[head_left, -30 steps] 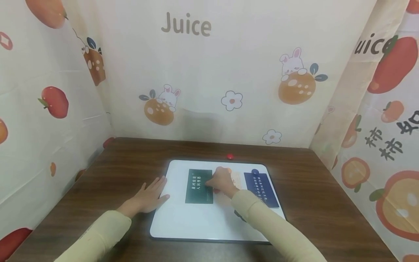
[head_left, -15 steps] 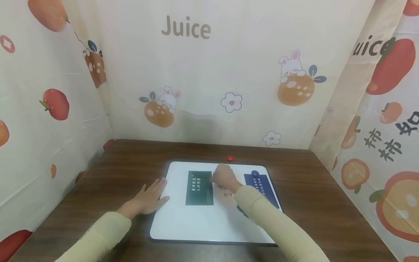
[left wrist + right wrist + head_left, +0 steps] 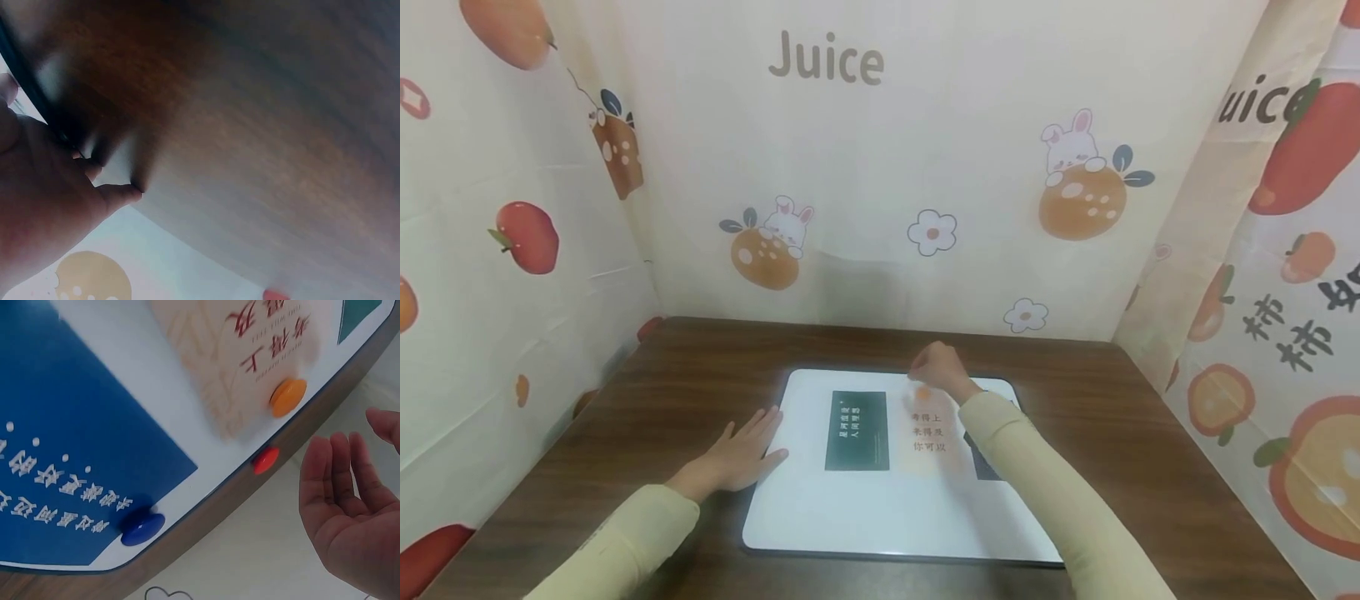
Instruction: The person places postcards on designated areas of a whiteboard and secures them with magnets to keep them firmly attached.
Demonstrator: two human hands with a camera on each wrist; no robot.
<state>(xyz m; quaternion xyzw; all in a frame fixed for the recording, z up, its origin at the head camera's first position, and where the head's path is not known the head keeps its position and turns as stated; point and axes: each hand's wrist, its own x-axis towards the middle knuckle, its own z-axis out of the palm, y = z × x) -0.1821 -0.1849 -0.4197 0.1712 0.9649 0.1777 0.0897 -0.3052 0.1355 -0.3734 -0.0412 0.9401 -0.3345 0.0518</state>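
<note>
A whiteboard (image 3: pixel 820 517) lies on the table. My left hand (image 3: pixel 739 452) rests flat at its left edge, fingers extended. Beyond its far edge hovers my right hand (image 3: pixel 942 367), fingers loosely bent and thumb apart, with nothing between them in the right wrist view. Near those fingertips a red magnet (image 3: pixel 266 460) sits on the table; the hand hides it in the head view. On the board are a green card (image 3: pixel 859 446), a cream card (image 3: pixel 928 462) with an orange magnet (image 3: pixel 289 397) at its top, and a blue card (image 3: pixel 75 412) with a blue magnet (image 3: pixel 143 529) at its top edge.
The dark wooden table (image 3: pixel 647 392) extends around the board on all sides. Fruit-printed cloth (image 3: pixel 865 150) hangs behind it and along both sides. My right sleeve (image 3: pixel 1037 467) covers part of the blue card in the head view.
My right hand has moved from over the cream card away and to the right, past the board's far edge. The cream card's text and orange magnet are now uncovered. The left hand stays put.
</note>
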